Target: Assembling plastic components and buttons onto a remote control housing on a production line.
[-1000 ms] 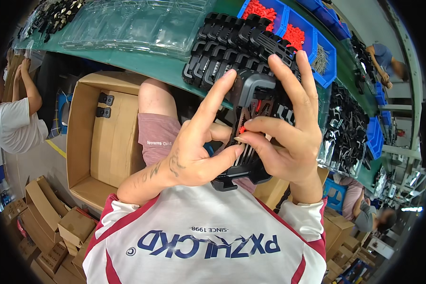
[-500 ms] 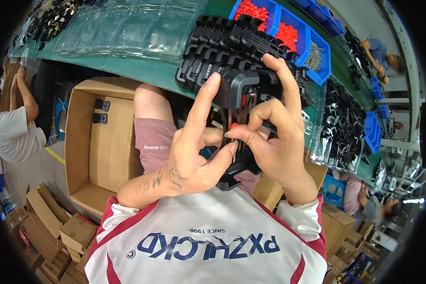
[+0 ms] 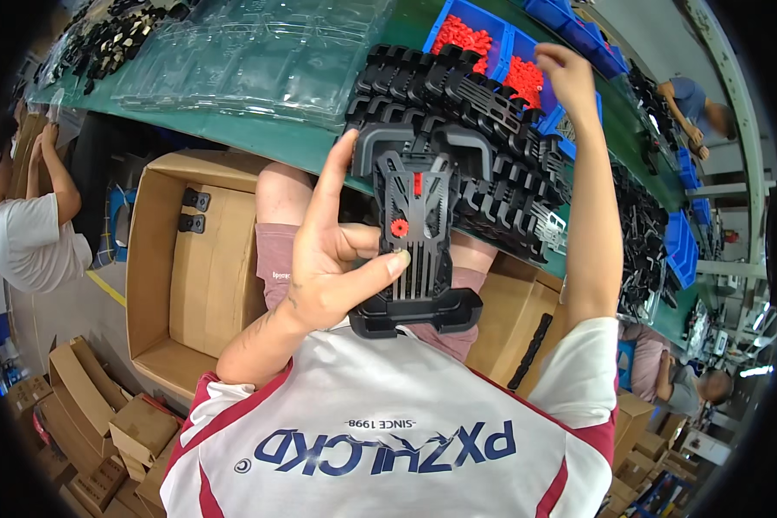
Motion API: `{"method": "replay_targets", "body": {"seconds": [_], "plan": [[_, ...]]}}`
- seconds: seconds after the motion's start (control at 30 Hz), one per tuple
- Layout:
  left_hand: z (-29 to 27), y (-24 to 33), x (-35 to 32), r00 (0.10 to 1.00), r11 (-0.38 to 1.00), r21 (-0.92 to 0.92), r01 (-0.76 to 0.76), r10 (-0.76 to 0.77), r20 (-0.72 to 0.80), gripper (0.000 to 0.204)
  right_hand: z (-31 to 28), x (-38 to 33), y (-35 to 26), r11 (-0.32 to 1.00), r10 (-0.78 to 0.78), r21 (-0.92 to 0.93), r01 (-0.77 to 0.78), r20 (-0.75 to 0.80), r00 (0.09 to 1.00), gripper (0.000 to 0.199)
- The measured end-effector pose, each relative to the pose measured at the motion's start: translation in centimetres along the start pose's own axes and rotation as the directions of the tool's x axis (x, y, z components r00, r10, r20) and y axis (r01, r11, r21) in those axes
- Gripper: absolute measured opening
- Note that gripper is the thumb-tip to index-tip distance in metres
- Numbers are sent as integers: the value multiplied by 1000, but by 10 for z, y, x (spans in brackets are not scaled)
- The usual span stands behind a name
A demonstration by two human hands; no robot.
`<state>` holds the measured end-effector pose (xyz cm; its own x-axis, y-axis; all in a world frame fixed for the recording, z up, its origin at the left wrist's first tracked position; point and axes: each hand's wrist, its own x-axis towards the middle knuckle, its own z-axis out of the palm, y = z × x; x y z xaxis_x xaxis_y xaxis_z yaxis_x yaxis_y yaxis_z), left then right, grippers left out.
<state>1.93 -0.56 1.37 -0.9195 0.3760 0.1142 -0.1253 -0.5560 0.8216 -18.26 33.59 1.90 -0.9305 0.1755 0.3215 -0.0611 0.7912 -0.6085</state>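
Above the person's lap, the left hand (image 3: 328, 259) holds a black plastic clamp frame (image 3: 416, 237) upright in front of the chest. Its index finger runs up the frame's left edge to the top corner, and the thumb presses across the ribbed lower part of the face, so the grasp is firm around the piece. The frame has a wide handle-like bar at the top, a broad foot at the bottom, a small red slider near the top and a round red button (image 3: 399, 227) at its middle.

Further out, the right hand (image 3: 565, 78) reaches over the green workbench (image 3: 268, 129) to a blue bin of red parts (image 3: 525, 79); its fingers are curled down, and whether they grip anything cannot be told. A second blue bin of red pieces (image 3: 457, 33) sits just beside it. Between the bins and the held frame lie rows of black frames (image 3: 457, 95), packed closely on the bench. Clear plastic trays (image 3: 250, 52) cover the bench to the left.

Below the bench edge stands an open cardboard box (image 3: 194, 276) with two small black parts (image 3: 193, 211) inside. Another person in a white shirt (image 3: 26, 242) sits at the far left.
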Motion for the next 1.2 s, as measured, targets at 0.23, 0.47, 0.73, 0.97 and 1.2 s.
{"method": "replay_targets", "body": {"seconds": [0.23,0.47,0.73,0.97,1.2], "plan": [[-5,12,-14,999,995,92,-33,32,12,97,45,41,44,978,52,-206,24,355,933,18],[-11,13,-14,999,996,79,-43,41,32,97,53,51,59,927,134,-373,28,402,906,17],[-14,5,-9,997,999,-7,-48,48,55,98,12,17,3,990,103,-94,-105,-29,994,17],[-18,0,-3,999,999,-32,-19,19,27,99,-38,-142,-113,803,-197,539,255,-164,967,15],[-6,-5,8,998,999,-2,42,-42,55,99,-8,-189,-137,759,-586,381,528,43,809,17]]}}
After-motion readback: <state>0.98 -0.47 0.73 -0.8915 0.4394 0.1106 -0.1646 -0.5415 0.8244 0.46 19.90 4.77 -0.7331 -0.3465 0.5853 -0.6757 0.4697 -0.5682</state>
